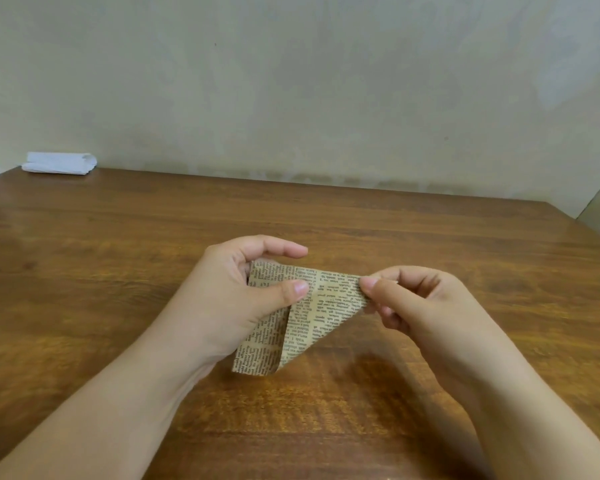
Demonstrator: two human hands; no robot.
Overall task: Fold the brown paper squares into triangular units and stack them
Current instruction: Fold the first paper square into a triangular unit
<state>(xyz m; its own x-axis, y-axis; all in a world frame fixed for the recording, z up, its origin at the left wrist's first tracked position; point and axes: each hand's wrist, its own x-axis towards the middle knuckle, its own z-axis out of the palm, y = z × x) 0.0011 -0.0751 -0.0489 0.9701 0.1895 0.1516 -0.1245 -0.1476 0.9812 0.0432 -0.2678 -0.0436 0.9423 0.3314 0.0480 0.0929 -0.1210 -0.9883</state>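
The brown paper (321,306), printed like newspaper and folded over, spans both hands: left hand (236,292) grips one end, right hand (420,306) pinches the opposite corner.

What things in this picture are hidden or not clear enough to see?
- Head view: the left part of the paper is behind the left hand.
- Its right corner is inside the pinch of the right hand.
- The print on the paper is too small to read.
- The white bundle at the far left of the table is too small to identify.
- No stack of folded units is in view.
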